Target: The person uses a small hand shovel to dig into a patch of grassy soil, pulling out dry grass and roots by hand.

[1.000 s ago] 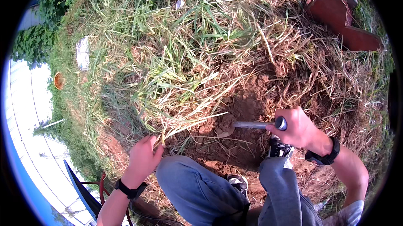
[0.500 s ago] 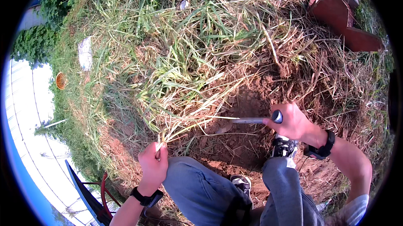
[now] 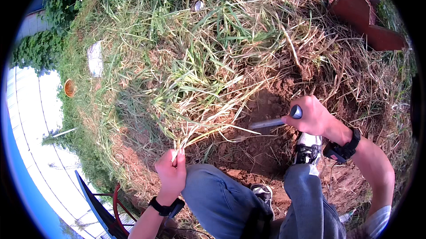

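My left hand (image 3: 172, 168) pinches the gathered ends of a bunch of grass (image 3: 208, 132), in front of my left knee. The green and straw-coloured stalks fan out away from the fingers, over the ground. On the right, my right hand (image 3: 312, 115) is wrapped round the dark, round-ended handle of a sickle (image 3: 267, 123). Its narrow grey blade points left, low over loose brown soil (image 3: 262, 152). The blade's tip is close to the soil and the loose stalks; I cannot tell whether it touches them.
Cut and matted grass (image 3: 177, 30) covers the ground ahead. A reddish-brown angular metal piece (image 3: 355, 10) stands at the far right. Farther left lie a white sheet-like piece (image 3: 95, 59) and an orange bowl-shaped thing (image 3: 69, 88). My shoes (image 3: 307, 152) rest on the soil.
The sickle's blade has tilted, its tip now lower than the handle end in the picture. The left hand still grips the grass. The whole view has shifted slightly.
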Demonstrator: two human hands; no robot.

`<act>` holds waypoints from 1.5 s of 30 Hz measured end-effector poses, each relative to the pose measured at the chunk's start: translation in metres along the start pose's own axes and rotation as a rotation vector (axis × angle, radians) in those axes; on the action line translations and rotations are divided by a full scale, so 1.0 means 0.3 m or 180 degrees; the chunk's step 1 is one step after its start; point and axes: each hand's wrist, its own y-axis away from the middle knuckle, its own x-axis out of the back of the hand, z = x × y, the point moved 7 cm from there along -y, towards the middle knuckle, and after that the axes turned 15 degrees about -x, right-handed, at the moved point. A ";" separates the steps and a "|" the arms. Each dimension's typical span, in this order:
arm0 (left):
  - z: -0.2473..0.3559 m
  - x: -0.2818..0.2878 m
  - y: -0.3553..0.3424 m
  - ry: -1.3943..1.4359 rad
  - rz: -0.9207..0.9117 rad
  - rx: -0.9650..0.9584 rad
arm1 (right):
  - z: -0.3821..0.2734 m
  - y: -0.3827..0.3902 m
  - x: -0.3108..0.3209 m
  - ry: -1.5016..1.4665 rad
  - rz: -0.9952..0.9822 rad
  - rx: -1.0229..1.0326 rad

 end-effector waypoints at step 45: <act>-0.057 -0.043 -0.018 0.0230 0.0390 0.0308 | 0.150 0.282 -0.244 -0.0594 0.0857 0.0188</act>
